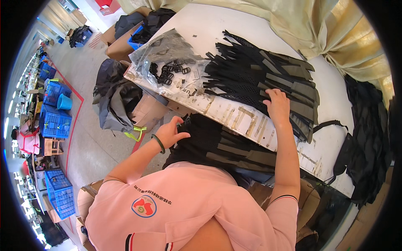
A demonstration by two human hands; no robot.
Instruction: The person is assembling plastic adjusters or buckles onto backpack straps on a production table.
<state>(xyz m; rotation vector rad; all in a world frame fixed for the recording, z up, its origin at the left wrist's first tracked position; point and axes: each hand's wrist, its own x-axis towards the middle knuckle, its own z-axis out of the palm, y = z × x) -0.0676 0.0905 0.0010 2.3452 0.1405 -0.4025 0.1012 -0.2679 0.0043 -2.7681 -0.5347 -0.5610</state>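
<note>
Your right hand [277,106] rests, fingers bent, on the black strips [251,71] piled across the tabletop [217,19]; whether it grips cannot be told. Your left hand [169,133], grip equally unclear, meets a second dark bundle [209,142] below the near edge. Black buckles [169,72] lie left of the pile.

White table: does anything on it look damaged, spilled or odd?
The white table looks worn along its near edge, with brownish marks. Black buckles lie loosely at the plastic bag; whether spilled, I cannot tell.
</note>
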